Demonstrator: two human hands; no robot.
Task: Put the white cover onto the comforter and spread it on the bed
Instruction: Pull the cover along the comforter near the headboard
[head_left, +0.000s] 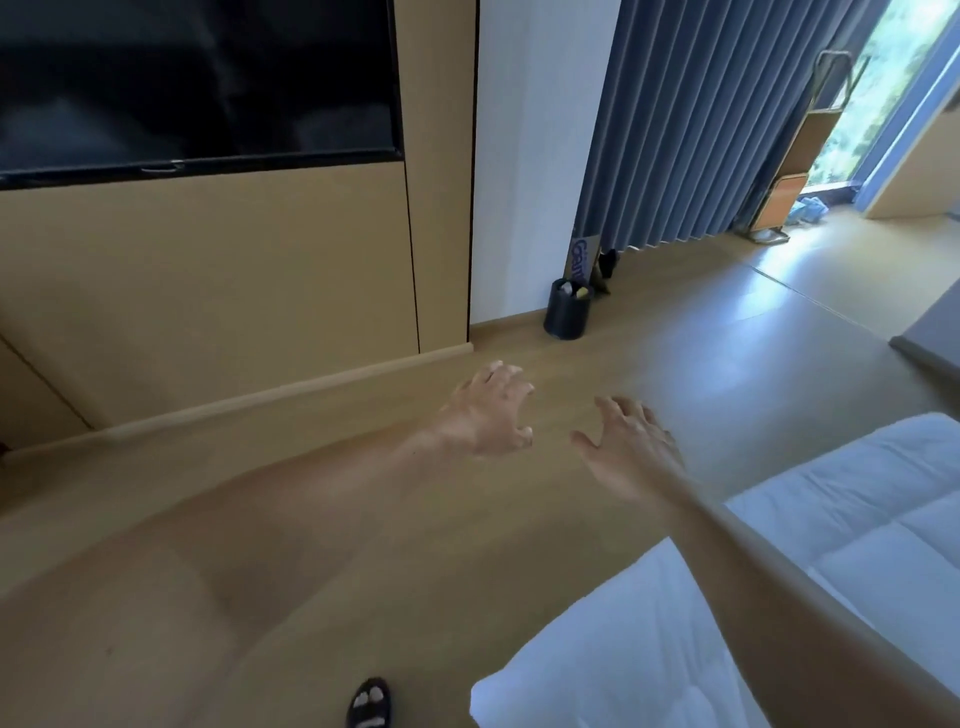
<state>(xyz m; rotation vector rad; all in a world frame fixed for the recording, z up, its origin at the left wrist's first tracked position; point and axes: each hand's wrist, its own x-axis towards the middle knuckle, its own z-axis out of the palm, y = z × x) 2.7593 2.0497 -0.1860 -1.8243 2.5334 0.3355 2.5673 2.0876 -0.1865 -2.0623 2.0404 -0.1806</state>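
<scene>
Both arms are held out over the wooden floor (675, 338), and nothing is gripped. The left hand (493, 410) is shown with its fingers (522, 434) parted and bent at the tips like a claw. The fingers (631, 410) of the right hand (631, 441) are spread and loosely extended. The comforter (857, 545), white and quilted, is seen at the lower right, presumably lying on the bed, with one corner reaching out near a sandalled foot (370, 701). No separate white cover can be made out. From here, the wrong layer could be grabbed, since cover and comforter would be alike in colour. The overhanging corner could be trodden on, or dragged onto the floor and soiled, if it is pulled low and sideways.
</scene>
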